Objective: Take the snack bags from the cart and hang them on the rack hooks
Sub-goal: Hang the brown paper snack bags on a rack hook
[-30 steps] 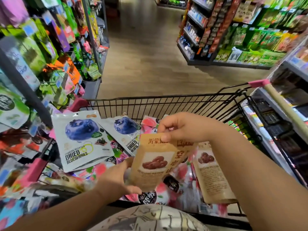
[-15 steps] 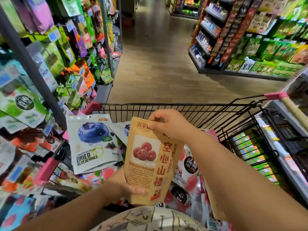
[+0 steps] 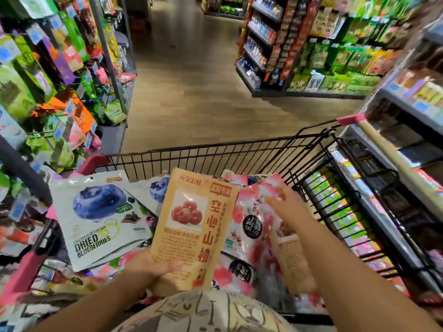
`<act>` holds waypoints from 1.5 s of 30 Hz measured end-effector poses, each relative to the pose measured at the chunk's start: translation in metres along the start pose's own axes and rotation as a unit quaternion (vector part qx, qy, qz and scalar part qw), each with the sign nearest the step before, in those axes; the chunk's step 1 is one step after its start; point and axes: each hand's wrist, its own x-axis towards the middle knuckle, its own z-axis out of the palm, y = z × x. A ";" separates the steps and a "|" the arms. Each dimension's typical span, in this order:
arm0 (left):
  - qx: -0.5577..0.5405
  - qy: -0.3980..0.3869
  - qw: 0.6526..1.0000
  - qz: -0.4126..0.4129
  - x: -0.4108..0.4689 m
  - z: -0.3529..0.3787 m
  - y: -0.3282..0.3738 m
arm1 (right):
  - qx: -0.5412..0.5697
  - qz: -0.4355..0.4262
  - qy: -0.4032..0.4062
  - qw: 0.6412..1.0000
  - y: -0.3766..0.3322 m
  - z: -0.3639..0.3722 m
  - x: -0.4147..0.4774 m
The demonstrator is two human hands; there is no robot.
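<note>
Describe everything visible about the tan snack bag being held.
The tan snack bag looks like kraft paper, printed with a photo of red fruit and large red Chinese characters. It stands upright, leaning slightly, above the cart. The left hand grips its bottom corner, thumb across the front; the right hand is clear of it.

Floor: a brown wood-look plank floor point(image 3: 191, 97) runs up the aisle, evenly lit, with a paler sheen toward the far end. Across the aisle to the right stands a dark multi-tier shelving unit point(image 3: 268, 93). Its front shelves carry small bottles and packets, and its side face holds rows of green packets point(image 3: 340, 77). A grey metal shelf point(image 3: 407, 105) with blue price labels runs along the far right edge. More stocked shelving point(image 3: 227, 7) stands at the aisle's far end.
</note>
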 end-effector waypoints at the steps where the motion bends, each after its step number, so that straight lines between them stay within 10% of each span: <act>1: 0.000 0.015 1.000 0.009 0.003 0.000 0.001 | -0.028 0.061 0.024 0.997 0.025 -0.005 0.003; 10: 0.041 0.114 0.991 0.056 0.024 -0.007 0.004 | -0.124 0.240 0.070 0.960 0.092 -0.017 -0.004; 16: 0.027 0.131 0.989 0.061 0.024 -0.007 0.008 | 0.141 0.292 0.020 0.946 0.091 -0.006 -0.001; 31: 0.004 0.123 0.990 0.074 0.020 -0.016 0.021 | 0.209 -0.021 0.176 0.962 -0.008 -0.022 -0.025; 45: -0.129 0.260 0.944 0.158 -0.058 -0.156 0.097 | 0.376 -0.128 -0.155 0.904 -0.236 0.103 -0.052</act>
